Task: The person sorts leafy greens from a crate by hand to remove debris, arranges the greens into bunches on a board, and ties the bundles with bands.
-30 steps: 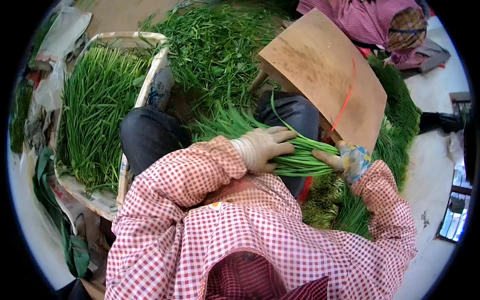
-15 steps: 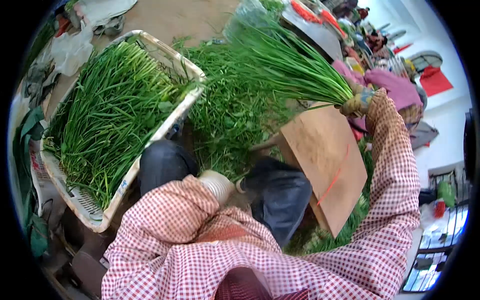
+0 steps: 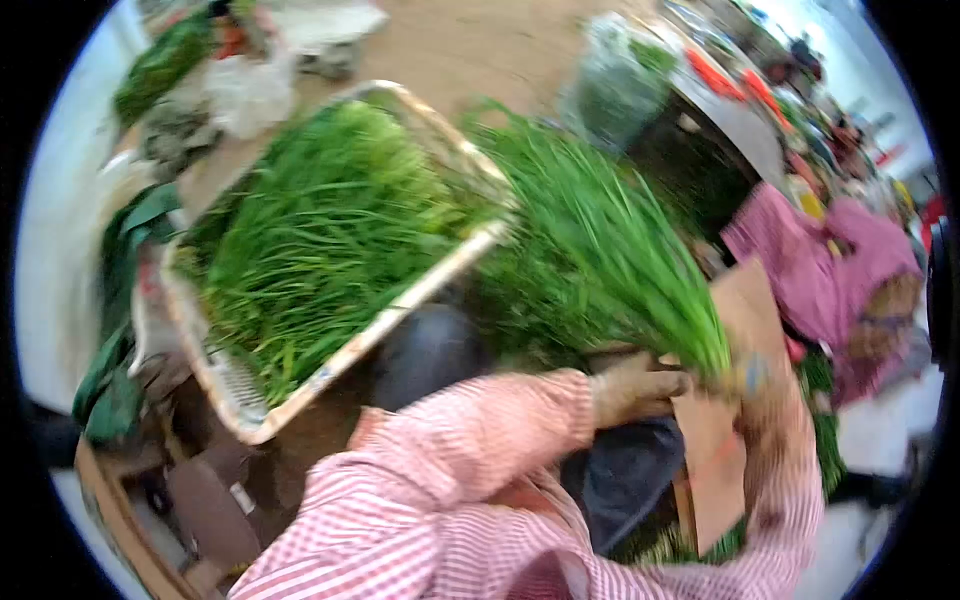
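Bending around over my dark-clad knees (image 3: 632, 485), my checked sleeves (image 3: 470, 425) reach forward to the tan board (image 3: 712, 500), which lies just past the right knee. A pinkish-red strip (image 3: 712, 458) shows on its face, toward its near end. My left hand (image 3: 640, 388), gloved, is over the board's left edge, its fingers loosely bent and kept close together; blur hides whether they pinch anything or touch the stems. My right hand (image 3: 738, 380), blurred too, is farther in over the board, and its fingers are wrapped around the stem end of the green bundle (image 3: 640, 255). From there the long leaves fan out past the board's left edge, above the loose greens (image 3: 530, 305) on the floor.

To the left sits the white crate (image 3: 345, 370), tilted in my view, with more long leaves (image 3: 310, 230) heaped inside, paler stems toward its far right corner. Darker greens (image 3: 825, 430) lie beyond the board's right edge. Farther off, a person in pink (image 3: 785, 245) is past the board's far corner, and a clear plastic bag (image 3: 612, 90) stands beyond the bundle's leaf tips.
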The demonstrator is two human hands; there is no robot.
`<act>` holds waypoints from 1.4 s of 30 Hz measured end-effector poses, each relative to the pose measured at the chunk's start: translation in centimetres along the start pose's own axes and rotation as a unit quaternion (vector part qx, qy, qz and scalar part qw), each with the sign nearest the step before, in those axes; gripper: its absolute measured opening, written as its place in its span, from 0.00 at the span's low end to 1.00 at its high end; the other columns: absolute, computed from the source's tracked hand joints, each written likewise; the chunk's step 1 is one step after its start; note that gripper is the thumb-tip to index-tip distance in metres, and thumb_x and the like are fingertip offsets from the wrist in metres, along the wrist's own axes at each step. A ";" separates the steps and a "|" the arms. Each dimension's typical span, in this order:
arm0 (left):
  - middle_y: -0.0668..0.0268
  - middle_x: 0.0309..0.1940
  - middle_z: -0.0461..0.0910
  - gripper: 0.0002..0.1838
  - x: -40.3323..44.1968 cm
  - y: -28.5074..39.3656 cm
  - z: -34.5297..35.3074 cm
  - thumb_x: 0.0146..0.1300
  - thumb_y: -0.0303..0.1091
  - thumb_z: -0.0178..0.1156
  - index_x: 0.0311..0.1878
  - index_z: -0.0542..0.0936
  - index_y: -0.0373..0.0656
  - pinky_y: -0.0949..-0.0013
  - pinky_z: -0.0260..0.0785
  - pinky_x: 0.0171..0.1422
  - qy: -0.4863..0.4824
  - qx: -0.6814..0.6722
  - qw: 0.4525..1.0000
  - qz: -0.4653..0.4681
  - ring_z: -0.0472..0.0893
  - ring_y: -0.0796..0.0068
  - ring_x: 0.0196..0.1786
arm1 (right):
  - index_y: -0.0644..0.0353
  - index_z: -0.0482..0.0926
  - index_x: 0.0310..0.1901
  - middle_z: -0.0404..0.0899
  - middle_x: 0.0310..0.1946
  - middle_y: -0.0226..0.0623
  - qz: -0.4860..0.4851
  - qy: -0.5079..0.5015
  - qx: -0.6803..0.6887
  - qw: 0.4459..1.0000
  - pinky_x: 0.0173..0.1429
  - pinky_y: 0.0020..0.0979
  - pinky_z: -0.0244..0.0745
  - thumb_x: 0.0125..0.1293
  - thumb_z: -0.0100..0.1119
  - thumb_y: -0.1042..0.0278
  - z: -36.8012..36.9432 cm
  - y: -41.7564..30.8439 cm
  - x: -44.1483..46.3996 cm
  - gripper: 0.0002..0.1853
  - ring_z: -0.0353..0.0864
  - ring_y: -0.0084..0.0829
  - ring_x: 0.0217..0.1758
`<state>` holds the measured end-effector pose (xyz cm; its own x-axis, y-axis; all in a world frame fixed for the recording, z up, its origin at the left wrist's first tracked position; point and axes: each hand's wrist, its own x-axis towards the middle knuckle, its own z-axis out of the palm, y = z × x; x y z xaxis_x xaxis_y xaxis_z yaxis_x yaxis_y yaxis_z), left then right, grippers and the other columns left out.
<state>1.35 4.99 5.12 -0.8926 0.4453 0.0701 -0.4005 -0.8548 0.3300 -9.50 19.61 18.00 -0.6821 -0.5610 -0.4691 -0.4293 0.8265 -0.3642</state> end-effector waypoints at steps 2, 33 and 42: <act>0.61 0.57 0.76 0.30 0.7 -1.9 -1.9 0.58 0.44 0.67 0.61 0.72 0.43 0.57 0.65 0.67 0.017 -0.174 0.981 0.085 0.73 0.65 0.62 | 0.58 0.72 0.58 0.82 0.43 0.45 -0.062 0.031 0.131 0.989 0.45 0.35 0.79 0.51 0.66 0.71 5.6 2.6 -2.9 0.30 0.83 0.37 0.41; 0.63 0.54 0.74 0.23 14.1 -6.2 2.4 0.56 0.25 0.65 0.56 0.73 0.37 0.68 0.65 0.66 0.193 0.527 0.801 0.208 0.71 0.70 0.59 | 0.56 0.67 0.65 0.81 0.47 0.45 0.235 0.252 -0.058 0.937 0.50 0.39 0.77 0.49 0.64 0.68 14.7 28.5 -15.9 0.37 0.81 0.45 0.48; 0.55 0.72 0.55 0.53 10.1 -18.2 4.8 0.45 0.52 0.70 0.72 0.56 0.44 0.36 0.44 0.73 -0.242 0.918 0.285 -0.131 0.53 0.49 0.74 | 0.56 0.65 0.66 0.79 0.50 0.48 0.250 0.218 -0.088 0.939 0.53 0.40 0.76 0.46 0.66 0.64 12.9 31.7 -19.2 0.40 0.80 0.48 0.50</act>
<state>0.61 26.28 4.33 -0.5705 0.7943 -0.2089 0.7399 0.6075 0.2889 -2.36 55.98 5.13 -0.9856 -0.0603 -0.1578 -0.0563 0.9980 -0.0296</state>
